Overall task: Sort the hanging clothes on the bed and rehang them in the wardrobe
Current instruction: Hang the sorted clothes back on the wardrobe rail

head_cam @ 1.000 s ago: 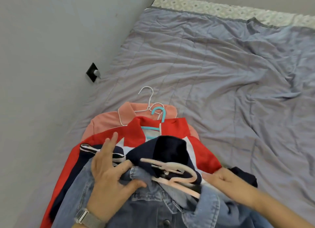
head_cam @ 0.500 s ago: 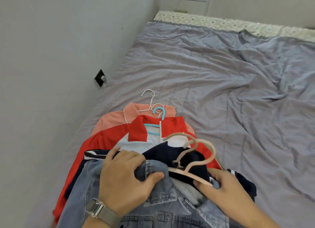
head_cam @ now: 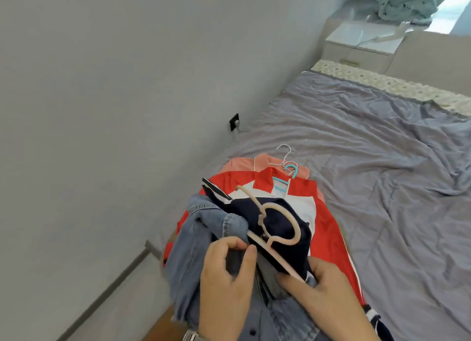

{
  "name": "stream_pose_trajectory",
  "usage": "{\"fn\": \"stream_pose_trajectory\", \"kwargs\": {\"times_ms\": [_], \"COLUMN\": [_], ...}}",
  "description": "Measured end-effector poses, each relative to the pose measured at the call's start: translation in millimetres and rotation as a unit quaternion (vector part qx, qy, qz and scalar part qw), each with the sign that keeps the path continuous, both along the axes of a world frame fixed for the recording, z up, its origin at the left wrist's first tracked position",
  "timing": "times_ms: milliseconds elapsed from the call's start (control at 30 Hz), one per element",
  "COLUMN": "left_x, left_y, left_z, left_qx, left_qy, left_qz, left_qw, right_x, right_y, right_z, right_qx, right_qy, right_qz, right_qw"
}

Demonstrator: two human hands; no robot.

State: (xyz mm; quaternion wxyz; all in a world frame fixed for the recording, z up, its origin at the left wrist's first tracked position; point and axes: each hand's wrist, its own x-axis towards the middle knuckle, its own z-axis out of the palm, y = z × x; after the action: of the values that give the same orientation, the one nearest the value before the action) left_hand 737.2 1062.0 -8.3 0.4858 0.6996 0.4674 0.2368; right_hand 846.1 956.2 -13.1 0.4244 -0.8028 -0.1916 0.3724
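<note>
Grey wall (head_cam: 114,98) running along left; black wall socket (head_cam: 234,122) sitting low on it. White nightstand (head_cam: 362,44) standing at far corner, cable trailing across top. Crumpled pale-blue cloth (head_cam: 400,3) lying beyond it.

No text, label, brand, number or sign can be read anywhere in the picture.
</note>
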Motion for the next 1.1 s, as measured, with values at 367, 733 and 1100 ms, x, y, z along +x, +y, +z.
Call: {"fn": "stream_pose_trajectory", "kwargs": {"times_ms": [367,733,1100], "left_x": [-123.6,-339.6,-484.6], "left_y": [-78.2,-158.4,-313.9], "left_z": [141.3,202.0,238.2], "left_qx": [-0.080,-0.045,0.034], "left_qy": [-0.061,-0.186,-0.156], "left_qz": [0.169,0.390,0.573], "left_qw": [0.981,0.901,0.804], "right_x": [-141.3,-345.9,-510.9], "right_y": [-10.2,-44.1,-145.3], "right_z": [151.5,215.4,240.8], "right_qx": [0.106,0.198,0.219], "right_qy": [-0.196,-0.157,-0.010], "right_qz": [0.200,0.432,0.634], "right_qw": [0.954,0.866,0.742]}}
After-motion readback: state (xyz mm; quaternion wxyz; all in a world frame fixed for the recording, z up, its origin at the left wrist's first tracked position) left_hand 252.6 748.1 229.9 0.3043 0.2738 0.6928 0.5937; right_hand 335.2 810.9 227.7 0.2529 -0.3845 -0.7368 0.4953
